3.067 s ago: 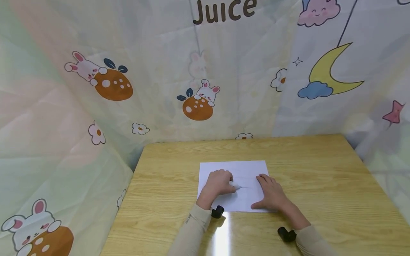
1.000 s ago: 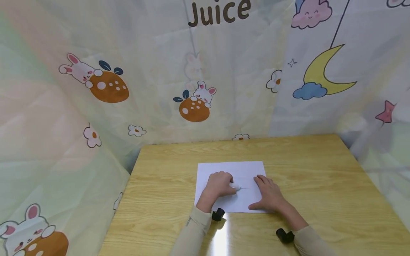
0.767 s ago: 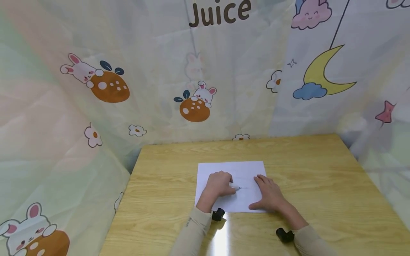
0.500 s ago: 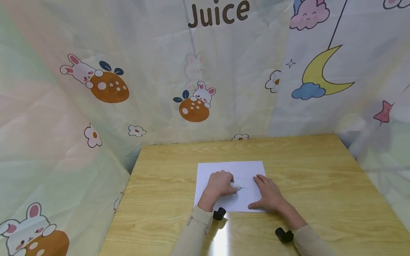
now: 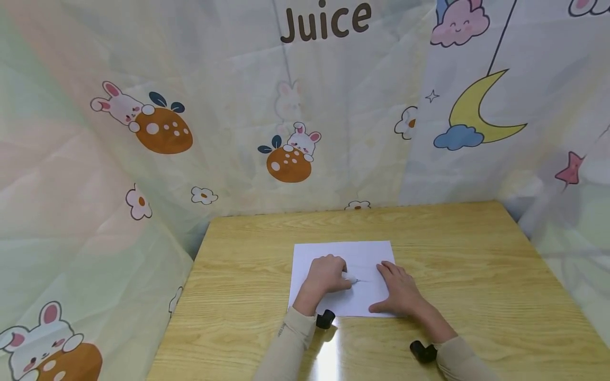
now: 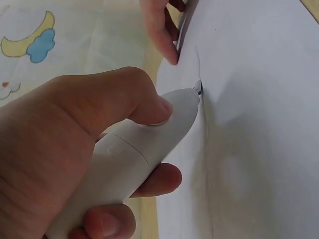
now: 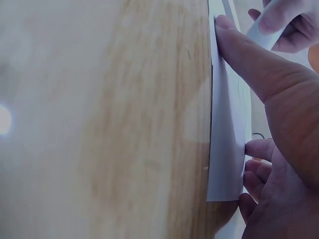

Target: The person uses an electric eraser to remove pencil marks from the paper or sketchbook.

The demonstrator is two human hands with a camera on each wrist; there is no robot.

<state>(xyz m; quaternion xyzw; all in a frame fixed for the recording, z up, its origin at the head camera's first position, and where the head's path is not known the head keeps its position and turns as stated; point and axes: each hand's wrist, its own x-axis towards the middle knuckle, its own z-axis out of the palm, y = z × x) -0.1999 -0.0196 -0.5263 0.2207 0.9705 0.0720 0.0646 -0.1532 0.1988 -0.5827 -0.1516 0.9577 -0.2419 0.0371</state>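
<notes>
A white sheet of paper (image 5: 367, 254) lies on the wooden table. My left hand (image 5: 326, 274) grips a thick white pen-shaped cutter (image 6: 117, 162), the thumb bent on its upper side and the other fingers curled beneath. Its small metal tip (image 6: 199, 87) meets the paper, and a thin line runs through the sheet on both sides of the tip. At the sheet's right side my right hand (image 5: 402, 288) rests with spread fingers. In the right wrist view its thumb (image 7: 239, 42) lies along the paper's near edge, and the sheet bows up slightly there.
The wooden table (image 5: 252, 280) extends on all sides of the sheet. Black wrist-worn devices (image 5: 326, 319) sit at both sleeve cuffs, close above the tabletop. A printed cloth backdrop (image 5: 229, 106) hangs along the table's back and sides.
Over about three seconds the left hand and cutter have edged slightly right across the paper. The right hand keeps its place on the sheet. The head view has shifted a little.
</notes>
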